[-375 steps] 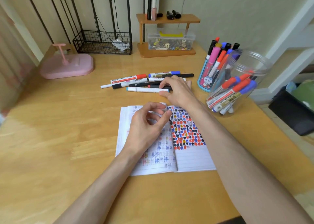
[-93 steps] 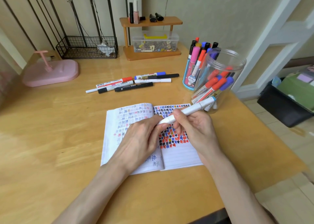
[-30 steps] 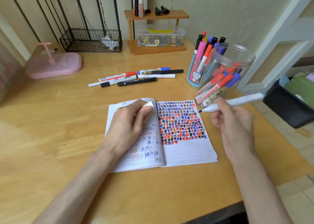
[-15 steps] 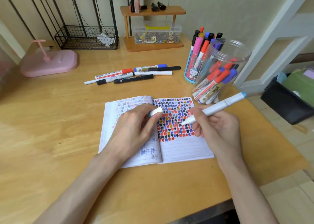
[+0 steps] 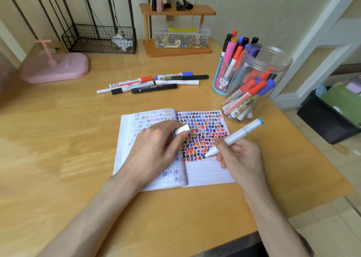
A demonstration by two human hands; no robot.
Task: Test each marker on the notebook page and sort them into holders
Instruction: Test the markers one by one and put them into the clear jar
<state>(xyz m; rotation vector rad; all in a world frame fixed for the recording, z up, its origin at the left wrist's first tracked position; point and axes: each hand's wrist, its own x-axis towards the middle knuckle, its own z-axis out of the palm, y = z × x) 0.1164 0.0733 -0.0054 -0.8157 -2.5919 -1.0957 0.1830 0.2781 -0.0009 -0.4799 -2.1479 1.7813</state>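
Note:
An open notebook (image 5: 209, 170) lies on the wooden desk, its right page packed with red, blue and black test marks. My right hand (image 5: 240, 159) grips a white marker (image 5: 234, 137) with a light blue end, its dark tip touching the page at the lower edge of the marks. My left hand (image 5: 156, 149) rests on the left page and pinches the marker's white cap (image 5: 181, 129). Several loose markers (image 5: 152, 84) lie farther back. A clear plastic jar (image 5: 259, 81) and a blue cartoon pen cup (image 5: 224, 77) both hold markers at the right.
A pink oval stand (image 5: 56, 69) sits at the back left, a black wire basket (image 5: 99, 39) behind it. A small wooden shelf (image 5: 177, 30) with a clear box of bits stands at the back. The desk's right edge drops to a dark bin (image 5: 324, 120).
My right hand has brought the uncapped marker down from beside the jar onto the right page. My left hand keeps the cap and stays on the left page.

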